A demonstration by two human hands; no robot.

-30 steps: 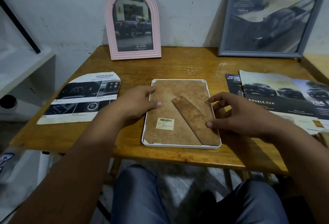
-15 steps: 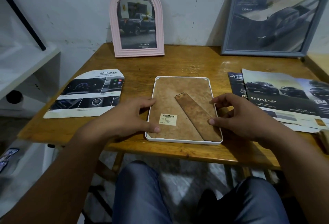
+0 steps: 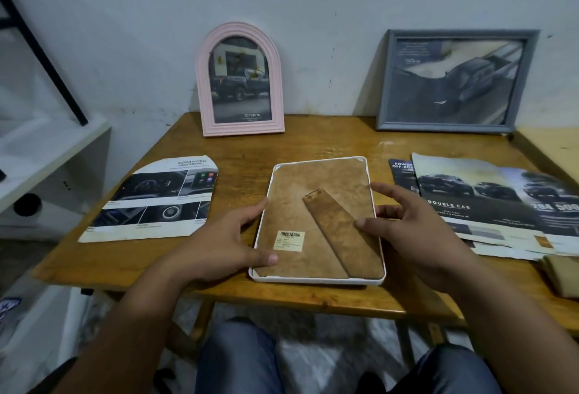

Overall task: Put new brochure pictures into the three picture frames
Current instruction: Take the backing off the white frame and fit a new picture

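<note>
A white picture frame (image 3: 316, 281) lies face down in the middle of the wooden table (image 3: 316, 143), brown backing board (image 3: 297, 199) and folded stand (image 3: 343, 237) facing up. My left hand (image 3: 225, 243) holds its left edge, thumb pressed on the backing near the front left corner. My right hand (image 3: 413, 230) is at the right edge with fingers spread and raised, thumb touching the stand. A pink arched frame (image 3: 203, 80) and a grey frame (image 3: 384, 86) lean on the wall, each with a truck picture. A cut brochure page (image 3: 156, 202) lies to the left.
Several brochure sheets (image 3: 488, 202) are spread on the table's right side, with a brown board (image 3: 560, 274) at the right edge. A white shelf (image 3: 47, 149) stands left of the table. My knees are under the front edge.
My left hand slid down the frame's left edge toward the front corner. My right hand's fingers lifted and spread. The frame stayed flat on the table.
</note>
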